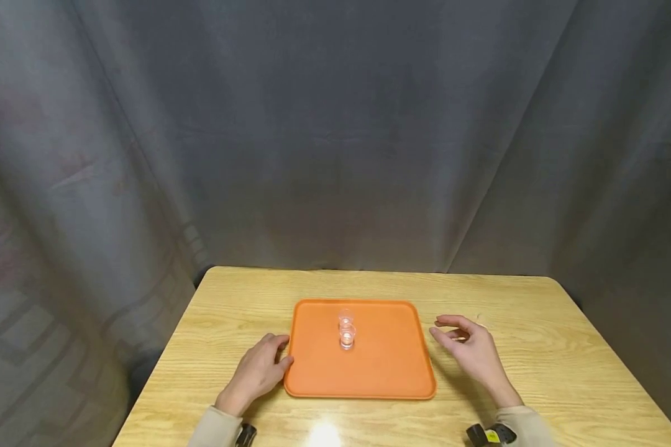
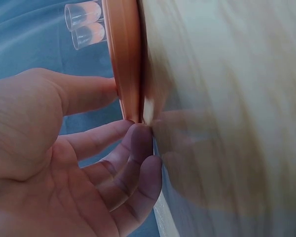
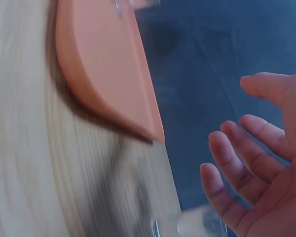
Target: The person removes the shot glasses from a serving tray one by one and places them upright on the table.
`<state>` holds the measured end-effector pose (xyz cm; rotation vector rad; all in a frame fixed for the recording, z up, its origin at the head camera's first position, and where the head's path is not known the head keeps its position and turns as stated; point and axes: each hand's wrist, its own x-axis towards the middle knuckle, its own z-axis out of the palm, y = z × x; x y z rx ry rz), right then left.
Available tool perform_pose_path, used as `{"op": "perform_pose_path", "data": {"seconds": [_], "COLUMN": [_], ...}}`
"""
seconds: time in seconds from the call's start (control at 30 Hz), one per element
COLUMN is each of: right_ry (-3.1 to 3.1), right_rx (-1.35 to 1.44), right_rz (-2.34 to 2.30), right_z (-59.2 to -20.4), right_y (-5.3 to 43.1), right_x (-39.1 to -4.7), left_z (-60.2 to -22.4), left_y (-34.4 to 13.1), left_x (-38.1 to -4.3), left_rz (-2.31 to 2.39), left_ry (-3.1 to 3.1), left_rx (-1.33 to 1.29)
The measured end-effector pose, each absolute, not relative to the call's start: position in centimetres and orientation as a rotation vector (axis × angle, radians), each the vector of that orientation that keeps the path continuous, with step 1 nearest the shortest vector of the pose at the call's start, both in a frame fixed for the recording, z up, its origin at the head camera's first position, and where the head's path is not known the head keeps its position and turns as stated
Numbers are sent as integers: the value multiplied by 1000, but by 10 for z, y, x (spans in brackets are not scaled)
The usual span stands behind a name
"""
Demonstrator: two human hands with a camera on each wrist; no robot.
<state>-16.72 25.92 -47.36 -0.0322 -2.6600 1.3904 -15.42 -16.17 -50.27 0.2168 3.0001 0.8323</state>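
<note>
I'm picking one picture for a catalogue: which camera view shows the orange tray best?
The head view: nearly all of the orange tray shows from above there. The left wrist view shows part of it, nearly edge-on, by the left hand. The right wrist view shows only one end, cut off by the picture's top.

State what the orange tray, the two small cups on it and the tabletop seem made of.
Orange tray: probably matte plastic, given its even colour and moulded-looking rim.
Small cups: glossy clear plastic or glass; orange shows through.
Tabletop: wood or laminate, slightly glossy; grain, bright glare.
</note>
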Motion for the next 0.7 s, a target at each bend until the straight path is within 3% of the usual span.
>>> {"op": "perform_pose_path", "data": {"seconds": [0.7], "right_ry": [-2676], "right_rx": [204], "right_rz": [1620], "right_z": [-477], "right_y": [169], "right_x": [-180], "left_z": [-503], "left_y": [-163], "left_x": [-154], "left_rz": [831], "left_ry": [3001], "left_rx": [220]}}
